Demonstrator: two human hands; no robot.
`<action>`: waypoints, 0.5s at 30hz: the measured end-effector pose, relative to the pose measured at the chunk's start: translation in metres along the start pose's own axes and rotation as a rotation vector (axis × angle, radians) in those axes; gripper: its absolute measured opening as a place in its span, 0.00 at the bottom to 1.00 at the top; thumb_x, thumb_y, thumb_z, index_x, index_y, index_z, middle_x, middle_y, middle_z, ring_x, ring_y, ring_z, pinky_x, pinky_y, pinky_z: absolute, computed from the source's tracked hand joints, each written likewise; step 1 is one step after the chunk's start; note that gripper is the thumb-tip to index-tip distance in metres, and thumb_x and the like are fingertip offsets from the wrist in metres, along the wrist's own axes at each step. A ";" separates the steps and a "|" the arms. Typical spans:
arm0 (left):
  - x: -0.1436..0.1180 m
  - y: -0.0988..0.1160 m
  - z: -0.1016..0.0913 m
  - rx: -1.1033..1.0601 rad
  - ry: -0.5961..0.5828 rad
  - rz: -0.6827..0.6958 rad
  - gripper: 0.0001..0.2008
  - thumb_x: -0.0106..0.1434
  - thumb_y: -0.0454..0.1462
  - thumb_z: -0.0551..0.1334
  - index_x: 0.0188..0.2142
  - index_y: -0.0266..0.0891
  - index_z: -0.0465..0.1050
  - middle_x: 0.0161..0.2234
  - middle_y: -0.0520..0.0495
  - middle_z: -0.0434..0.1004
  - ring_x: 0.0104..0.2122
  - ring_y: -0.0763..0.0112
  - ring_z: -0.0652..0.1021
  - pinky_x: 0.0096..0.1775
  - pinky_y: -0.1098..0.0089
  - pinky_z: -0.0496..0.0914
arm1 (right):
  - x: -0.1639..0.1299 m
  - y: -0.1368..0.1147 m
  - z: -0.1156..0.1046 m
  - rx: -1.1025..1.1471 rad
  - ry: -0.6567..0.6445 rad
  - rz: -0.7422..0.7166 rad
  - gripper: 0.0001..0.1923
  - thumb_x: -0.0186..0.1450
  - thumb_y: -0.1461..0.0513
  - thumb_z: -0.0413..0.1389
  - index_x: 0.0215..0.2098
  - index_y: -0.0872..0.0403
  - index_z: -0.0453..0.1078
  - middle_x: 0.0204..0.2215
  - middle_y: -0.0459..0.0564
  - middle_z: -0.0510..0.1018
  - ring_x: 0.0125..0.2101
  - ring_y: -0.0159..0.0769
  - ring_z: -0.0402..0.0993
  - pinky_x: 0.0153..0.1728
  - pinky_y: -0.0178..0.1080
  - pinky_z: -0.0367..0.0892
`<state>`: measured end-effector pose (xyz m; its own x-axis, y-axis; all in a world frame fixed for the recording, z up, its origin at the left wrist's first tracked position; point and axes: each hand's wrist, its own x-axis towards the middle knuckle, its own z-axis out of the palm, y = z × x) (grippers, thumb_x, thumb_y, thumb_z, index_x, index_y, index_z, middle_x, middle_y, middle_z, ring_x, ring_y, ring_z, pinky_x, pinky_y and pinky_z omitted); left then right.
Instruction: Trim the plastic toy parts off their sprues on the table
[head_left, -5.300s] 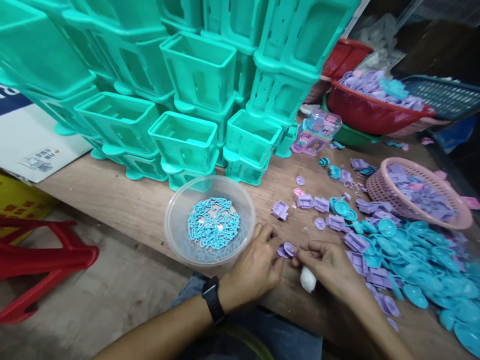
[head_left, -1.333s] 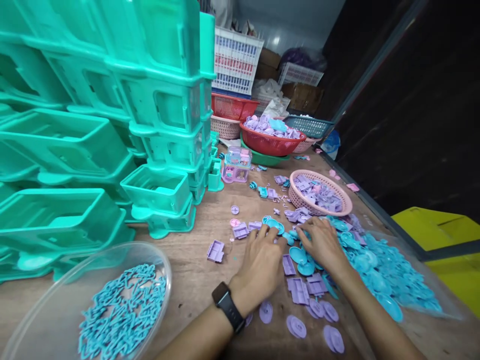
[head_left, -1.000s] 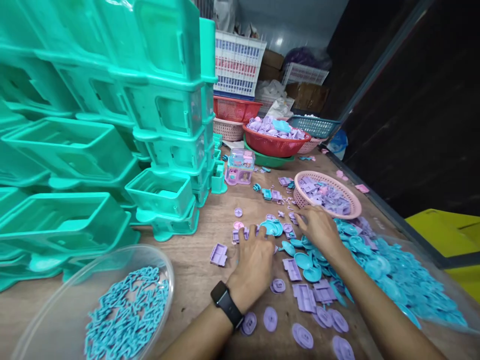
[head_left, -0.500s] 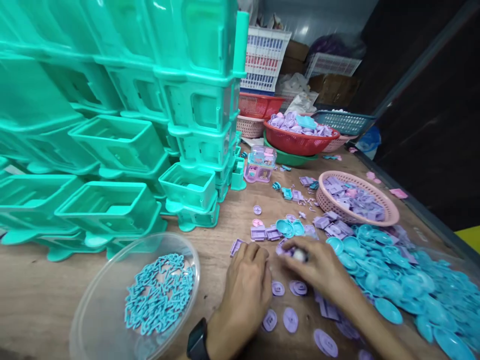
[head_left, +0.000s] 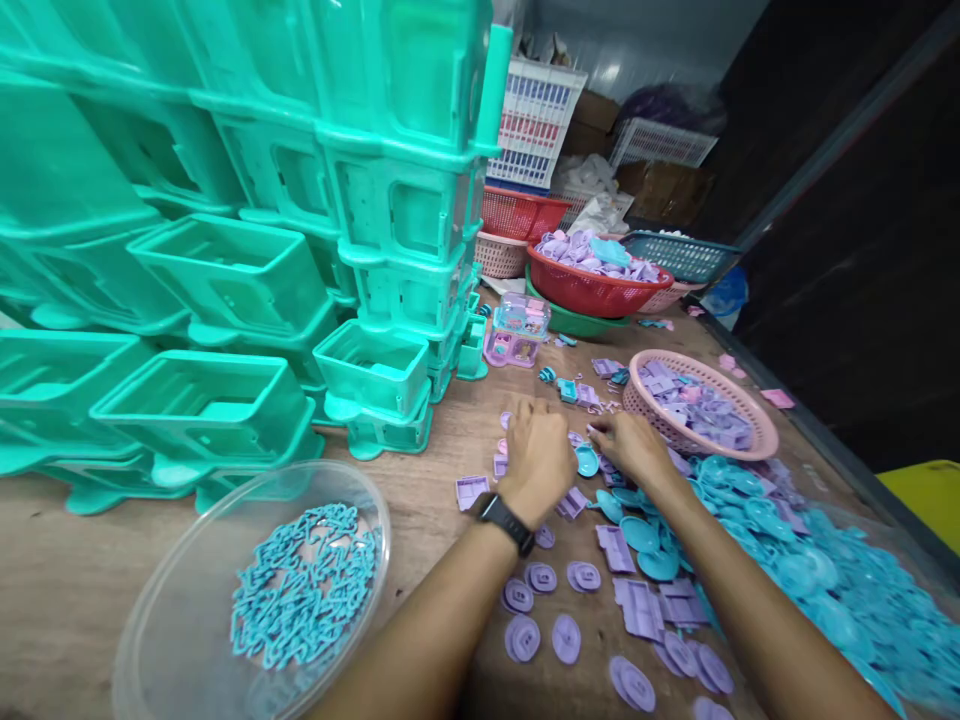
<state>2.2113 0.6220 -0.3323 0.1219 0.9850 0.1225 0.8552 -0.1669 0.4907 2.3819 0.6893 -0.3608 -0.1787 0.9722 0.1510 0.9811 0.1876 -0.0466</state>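
Note:
My left hand (head_left: 536, 452), a black watch on its wrist, lies palm down on the wooden table (head_left: 420, 480) with its fingers spread over small purple parts. My right hand (head_left: 634, 447) is just to its right, fingertips pinched on a small purple part (head_left: 594, 431) beside a teal dish (head_left: 586, 460). Purple round discs (head_left: 540, 577) and purple rectangular pieces (head_left: 641, 605) lie between my forearms. A big heap of teal dishes (head_left: 787, 560) spreads to the right.
Stacked teal plastic crates (head_left: 225, 270) wall off the left. A clear bowl (head_left: 150, 600) of teal clips (head_left: 300, 585) sits front left. A pink basket (head_left: 757, 440) and a red basket (head_left: 592, 290) hold purple parts. An assembled toy (head_left: 517, 330) stands behind.
Both hands have moved forward from the near discs to the parts beside the pink basket. The white object seen in my right hand half a second ago is out of sight.

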 end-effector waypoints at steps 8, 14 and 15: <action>0.047 0.020 0.026 0.017 -0.199 0.005 0.16 0.68 0.31 0.57 0.52 0.36 0.76 0.49 0.34 0.80 0.55 0.54 0.77 0.53 0.60 0.73 | -0.043 0.010 -0.028 0.152 0.073 -0.036 0.12 0.63 0.60 0.59 0.43 0.53 0.81 0.38 0.54 0.86 0.40 0.48 0.83 0.40 0.42 0.73; 0.048 0.003 0.022 0.025 -0.177 -0.011 0.15 0.65 0.29 0.59 0.50 0.38 0.76 0.47 0.36 0.81 0.52 0.55 0.79 0.52 0.60 0.72 | -0.112 -0.030 -0.036 0.570 -0.120 -0.116 0.10 0.61 0.54 0.60 0.35 0.47 0.81 0.32 0.47 0.86 0.32 0.44 0.83 0.33 0.39 0.73; 0.046 0.000 0.019 0.032 -0.155 -0.019 0.14 0.65 0.30 0.59 0.50 0.37 0.76 0.47 0.36 0.81 0.52 0.55 0.79 0.53 0.60 0.72 | -0.117 -0.037 -0.033 0.576 -0.146 -0.123 0.09 0.61 0.55 0.60 0.35 0.47 0.81 0.33 0.47 0.86 0.32 0.44 0.83 0.33 0.39 0.73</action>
<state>2.2262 0.6677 -0.3427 0.1798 0.9835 -0.0220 0.8732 -0.1493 0.4639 2.3692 0.5644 -0.3438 -0.3364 0.9402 0.0538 0.7621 0.3053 -0.5709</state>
